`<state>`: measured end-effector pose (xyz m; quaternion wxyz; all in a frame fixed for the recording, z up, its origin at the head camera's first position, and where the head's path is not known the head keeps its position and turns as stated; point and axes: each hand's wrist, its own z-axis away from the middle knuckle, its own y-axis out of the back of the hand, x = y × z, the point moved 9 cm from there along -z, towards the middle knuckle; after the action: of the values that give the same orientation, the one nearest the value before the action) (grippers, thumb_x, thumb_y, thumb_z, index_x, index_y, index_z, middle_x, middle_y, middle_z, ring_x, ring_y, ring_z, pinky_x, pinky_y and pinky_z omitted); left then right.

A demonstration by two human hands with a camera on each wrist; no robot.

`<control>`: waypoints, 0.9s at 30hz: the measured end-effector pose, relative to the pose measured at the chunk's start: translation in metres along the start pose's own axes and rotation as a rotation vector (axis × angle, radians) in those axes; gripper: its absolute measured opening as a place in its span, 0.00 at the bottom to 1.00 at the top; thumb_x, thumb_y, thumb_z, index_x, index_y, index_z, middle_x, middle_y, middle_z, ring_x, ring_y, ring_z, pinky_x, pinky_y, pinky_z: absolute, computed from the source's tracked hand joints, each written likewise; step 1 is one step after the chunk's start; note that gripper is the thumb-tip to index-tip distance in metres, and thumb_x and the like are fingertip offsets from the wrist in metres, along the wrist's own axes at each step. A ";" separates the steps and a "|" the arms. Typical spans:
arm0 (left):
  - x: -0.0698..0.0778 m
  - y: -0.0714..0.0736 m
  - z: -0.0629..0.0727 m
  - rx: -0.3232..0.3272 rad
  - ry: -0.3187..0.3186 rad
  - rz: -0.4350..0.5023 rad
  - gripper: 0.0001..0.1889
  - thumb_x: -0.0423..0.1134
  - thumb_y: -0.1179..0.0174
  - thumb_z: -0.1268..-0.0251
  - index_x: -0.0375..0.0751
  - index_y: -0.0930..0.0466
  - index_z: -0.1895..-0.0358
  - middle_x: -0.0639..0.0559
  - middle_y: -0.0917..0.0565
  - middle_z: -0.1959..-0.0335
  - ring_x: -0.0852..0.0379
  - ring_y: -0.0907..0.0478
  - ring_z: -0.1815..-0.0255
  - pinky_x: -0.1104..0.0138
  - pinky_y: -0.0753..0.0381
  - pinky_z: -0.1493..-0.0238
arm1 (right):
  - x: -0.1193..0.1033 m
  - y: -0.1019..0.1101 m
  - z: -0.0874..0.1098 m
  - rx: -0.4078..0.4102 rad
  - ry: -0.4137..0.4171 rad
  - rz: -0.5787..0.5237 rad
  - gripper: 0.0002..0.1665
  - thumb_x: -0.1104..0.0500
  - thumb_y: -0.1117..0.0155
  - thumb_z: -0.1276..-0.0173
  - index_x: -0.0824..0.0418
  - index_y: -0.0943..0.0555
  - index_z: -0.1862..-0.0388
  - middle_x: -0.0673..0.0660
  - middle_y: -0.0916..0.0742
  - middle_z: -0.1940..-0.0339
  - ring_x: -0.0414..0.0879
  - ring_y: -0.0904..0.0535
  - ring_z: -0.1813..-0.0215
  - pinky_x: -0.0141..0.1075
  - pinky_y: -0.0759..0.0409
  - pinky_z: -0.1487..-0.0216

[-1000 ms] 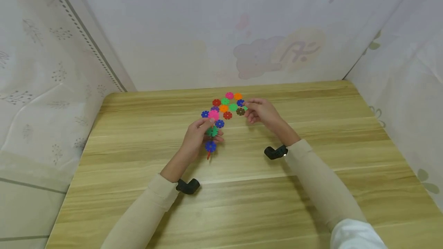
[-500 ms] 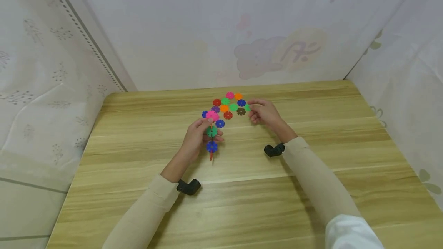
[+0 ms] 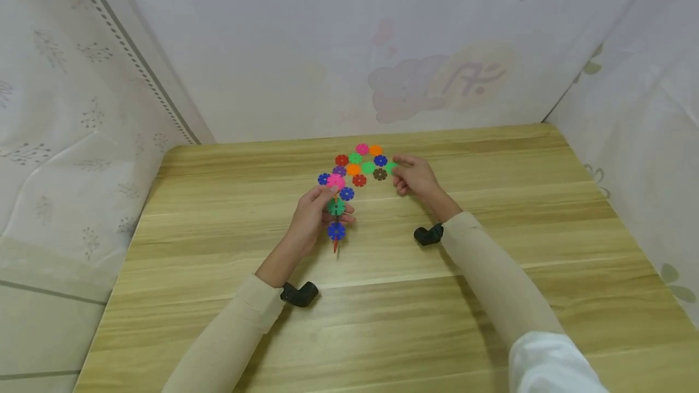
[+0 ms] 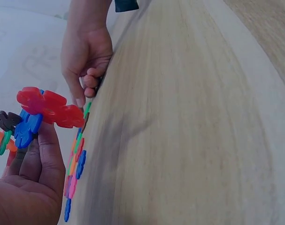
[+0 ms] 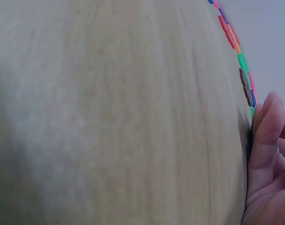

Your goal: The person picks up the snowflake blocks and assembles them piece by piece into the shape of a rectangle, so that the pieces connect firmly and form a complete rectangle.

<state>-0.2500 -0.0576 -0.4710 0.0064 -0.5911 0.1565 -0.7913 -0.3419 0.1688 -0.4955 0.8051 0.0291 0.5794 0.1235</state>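
Note:
My left hand (image 3: pixel 309 216) holds up a chain of interlocking plastic toy discs between thumb and fingers. A pink disc (image 3: pixel 335 182) tops the chain, a green disc (image 3: pixel 336 207) sits in the middle, and a blue disc (image 3: pixel 336 231) hangs lower. At its bottom end is a red disc (image 4: pixel 50 107), large in the left wrist view. My right hand (image 3: pixel 416 176) has thumb and index finger at a light green disc (image 3: pixel 391 167), pinching its edge, at the right end of a group lying flat; that disc is partly hidden by the fingers. The other right fingers are curled.
Beyond the hands, several loose discs lie flat on the wooden table (image 3: pixel 382 320), among them a brown disc (image 3: pixel 380 174), an orange disc (image 3: pixel 354 169) and a dark red disc (image 3: pixel 341 160). A pale printed curtain (image 3: pixel 273 77) stands behind the table's far edge.
My right hand has shifted slightly right, away from the blue disc, showing more of the light green one. The lower end of the chain in my left hand has swung a little right.

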 end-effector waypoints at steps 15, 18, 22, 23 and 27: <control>0.004 -0.001 0.002 0.028 -0.012 0.021 0.17 0.50 0.51 0.24 0.36 0.33 0.53 0.47 0.12 0.71 0.47 0.13 0.69 0.61 0.15 0.60 | -0.001 -0.001 -0.002 0.060 -0.014 0.118 0.25 0.65 0.40 0.30 0.65 0.30 0.36 0.55 0.19 0.82 0.40 0.27 0.86 0.31 0.23 0.83; 0.006 -0.001 0.003 0.040 -0.022 0.042 0.14 0.49 0.51 0.25 0.40 0.32 0.56 0.48 0.13 0.73 0.50 0.14 0.73 0.63 0.16 0.62 | -0.002 0.000 -0.002 0.073 -0.017 0.117 0.22 0.65 0.39 0.31 0.67 0.31 0.40 0.55 0.19 0.82 0.40 0.26 0.86 0.31 0.23 0.83; 0.007 -0.002 0.005 0.057 -0.034 0.063 0.13 0.49 0.50 0.25 0.42 0.32 0.59 0.48 0.14 0.75 0.53 0.16 0.76 0.64 0.16 0.65 | -0.001 0.002 0.002 0.063 -0.022 0.105 0.16 0.63 0.38 0.30 0.68 0.31 0.49 0.55 0.19 0.83 0.40 0.26 0.86 0.30 0.24 0.83; 0.008 -0.002 0.006 0.060 -0.036 0.068 0.13 0.49 0.49 0.25 0.42 0.32 0.59 0.48 0.14 0.75 0.54 0.16 0.77 0.64 0.16 0.65 | 0.000 0.003 0.003 0.058 -0.024 0.100 0.15 0.63 0.39 0.30 0.68 0.31 0.50 0.55 0.19 0.83 0.40 0.26 0.86 0.29 0.24 0.83; 0.008 -0.002 0.006 0.064 -0.044 0.078 0.14 0.49 0.49 0.26 0.40 0.33 0.60 0.49 0.15 0.76 0.54 0.17 0.78 0.65 0.17 0.67 | 0.000 0.005 0.009 0.036 -0.029 0.100 0.14 0.61 0.40 0.28 0.69 0.30 0.51 0.56 0.19 0.80 0.40 0.25 0.84 0.29 0.24 0.81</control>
<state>-0.2461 -0.0588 -0.4612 0.0594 -0.6014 0.1539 -0.7817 -0.3346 0.1747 -0.4919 0.8057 0.0743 0.5675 0.1527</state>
